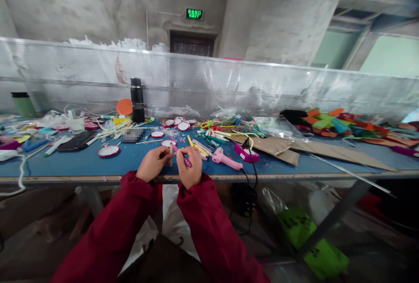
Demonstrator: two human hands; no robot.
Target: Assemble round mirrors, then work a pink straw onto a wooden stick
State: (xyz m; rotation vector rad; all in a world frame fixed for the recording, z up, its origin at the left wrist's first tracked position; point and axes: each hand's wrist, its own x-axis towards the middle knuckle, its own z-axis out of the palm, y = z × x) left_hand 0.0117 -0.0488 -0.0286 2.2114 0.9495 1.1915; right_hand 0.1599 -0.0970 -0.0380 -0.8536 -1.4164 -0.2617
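Observation:
My right hand point(192, 168) is closed round a purple marker pen point(187, 161), held at a slant like a pen with its upper end pointing to the left hand. My left hand point(151, 163) pinches a small flat wooden stick point(171, 160), which stands roughly upright between the two hands. The marker's tip is close to the stick; whether they touch I cannot tell. Just behind the hands lies a round white lid with a red rim point(168, 143). Several coloured markers point(202, 147) lie right of my right hand.
A pink hot glue gun point(226, 160) and a purple box with a cord point(246, 153) lie to the right, before brown cardboard point(265, 145). A black bottle point(137, 101) stands at the back. A phone point(77, 140) lies left. The blue table's front edge point(98, 179) runs below my wrists.

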